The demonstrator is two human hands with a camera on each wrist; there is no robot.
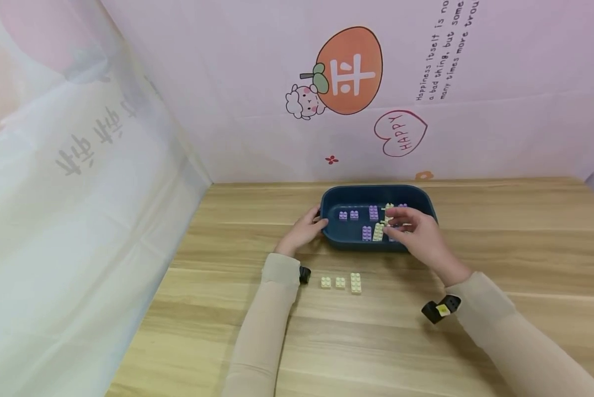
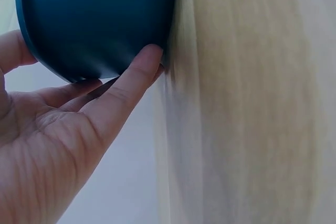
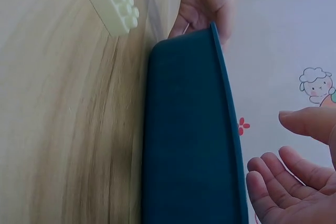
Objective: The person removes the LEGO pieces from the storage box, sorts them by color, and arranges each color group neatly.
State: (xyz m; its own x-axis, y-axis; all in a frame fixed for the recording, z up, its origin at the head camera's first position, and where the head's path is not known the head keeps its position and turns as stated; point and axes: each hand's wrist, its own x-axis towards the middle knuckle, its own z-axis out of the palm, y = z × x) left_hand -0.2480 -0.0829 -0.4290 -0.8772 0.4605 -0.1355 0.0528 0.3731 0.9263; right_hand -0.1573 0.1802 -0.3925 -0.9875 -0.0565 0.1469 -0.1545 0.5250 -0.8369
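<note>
My left hand [image 1: 301, 229] holds the left end of a dark blue tray [image 1: 361, 246], its thumb at the rim and its fingers [image 2: 126, 87] along the outer wall. Over the tray's right part hovers my right hand [image 1: 421, 234]. Thumb and fingers are spread apart, with nothing between them in the right wrist view. Close below its fingertips are a pale yellow brick [image 1: 378, 232] and another yellow brick [image 1: 389, 207]. Purple bricks, such as one purple brick [image 1: 367, 233], lie in the tray too; the hand partly hides those at the right.
Two small pale yellow bricks [image 1: 326, 283] and a longer yellow brick [image 1: 356, 283] lie in a row on the wooden table [image 1: 376, 353], in front of the tray. A printed cloth [image 1: 277, 149] hangs behind the table, and another white cloth [image 1: 78, 220] stands along the left.
</note>
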